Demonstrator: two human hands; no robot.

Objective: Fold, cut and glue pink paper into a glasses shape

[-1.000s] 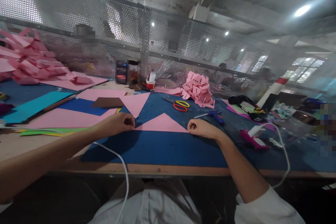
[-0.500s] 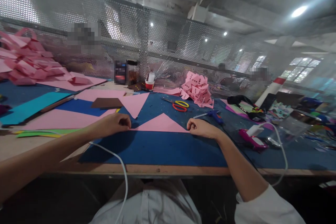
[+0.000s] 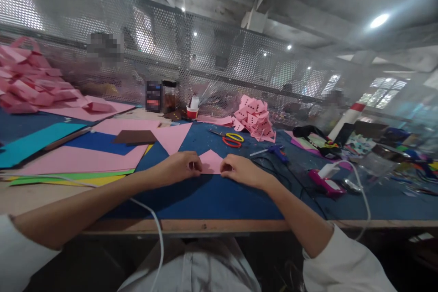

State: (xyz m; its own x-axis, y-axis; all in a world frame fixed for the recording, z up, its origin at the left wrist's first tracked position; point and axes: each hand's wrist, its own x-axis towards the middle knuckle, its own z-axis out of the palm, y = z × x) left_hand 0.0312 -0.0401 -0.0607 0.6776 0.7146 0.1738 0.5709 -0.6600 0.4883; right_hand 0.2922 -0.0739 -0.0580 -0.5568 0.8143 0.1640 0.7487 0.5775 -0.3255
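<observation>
Closed right in since a second ago: both hands, wide apart at the base corners then, now almost meeting over the middle, with far less pink showing between them.

Starting far left, past the heap of folded pink pieces (image 3: 23, 82) and the big pink sheets (image 3: 75, 159) spread on the counter (image 3: 219, 226). Then the left hand (image 3: 178, 167), fingers curled, pinching the left edge of the pink triangle (image 3: 211, 161). Found flat on the blue mat (image 3: 212, 196), near the middle of the counter, between the two hands and touching both. On to the right hand (image 3: 239, 171), clenched the same way on the right edge.

Plenty to go wrong from here, by the look of it. On the left, worth watching the white cable (image 3: 156, 223) draped under the forearm: enough to jerk the paper if snagged. In the middle, could easily crease crooked with a harder pull from one side, or slide on the mat with too little press. On the right, blue glue gun (image 3: 274, 149) just beyond the wrist, close enough to get knocked; scissors (image 3: 232, 139) farther off.

Tip pointing far, away from the body. Long axis along the base, running left to right, roughly in line with the near edge of the counter.
</observation>
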